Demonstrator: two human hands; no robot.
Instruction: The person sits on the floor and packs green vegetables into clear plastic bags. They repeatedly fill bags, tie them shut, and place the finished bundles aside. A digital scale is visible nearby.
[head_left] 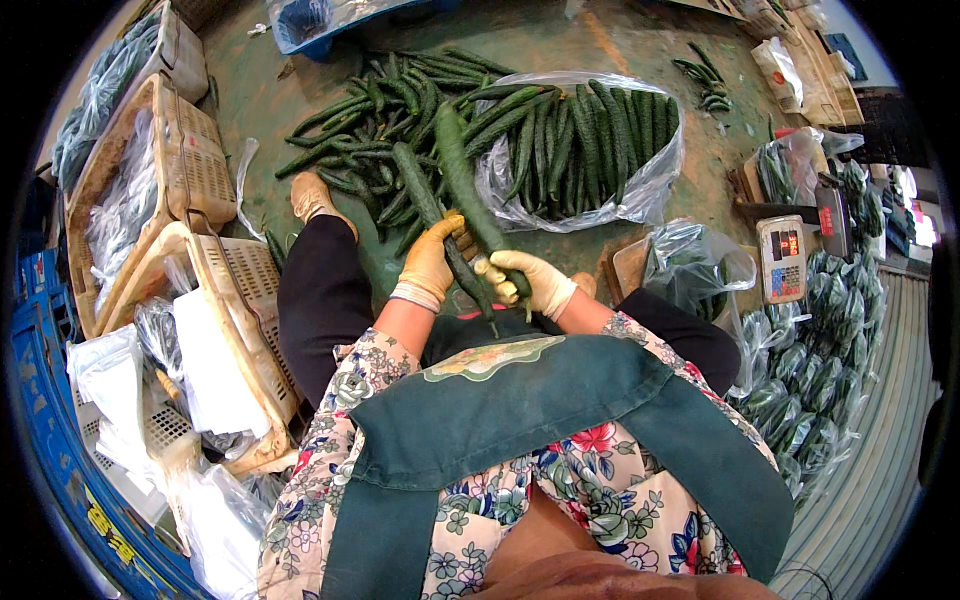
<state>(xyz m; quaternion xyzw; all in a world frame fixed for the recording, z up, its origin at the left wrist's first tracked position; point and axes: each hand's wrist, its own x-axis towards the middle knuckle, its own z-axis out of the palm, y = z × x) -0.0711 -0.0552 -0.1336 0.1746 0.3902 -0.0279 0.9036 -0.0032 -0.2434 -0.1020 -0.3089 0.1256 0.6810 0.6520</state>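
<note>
My left hand (pixel 432 262), in a pale yellow glove, is closed around a long dark cucumber (pixel 416 182). My right hand (pixel 540 283), gloved likewise, grips the lower part of a thicker, lighter green cucumber (pixel 455 165). Both cucumbers point away from me, side by side, with their near ends above my lap. Just beyond them a loose heap of cucumbers (pixel 400 95) lies on the floor. To the right of the heap, an open clear plastic bag (pixel 662 190) holds cucumbers lined up in a row (pixel 590 150).
Beige plastic crates (pixel 200 160) with plastic bags stand at my left. On the right are a digital scale (pixel 783 262), a partly filled clear bag (pixel 690 262) and many bagged cucumbers (pixel 820 350). A few cucumbers (pixel 706 80) lie far right; a blue container (pixel 305 30) is at the top.
</note>
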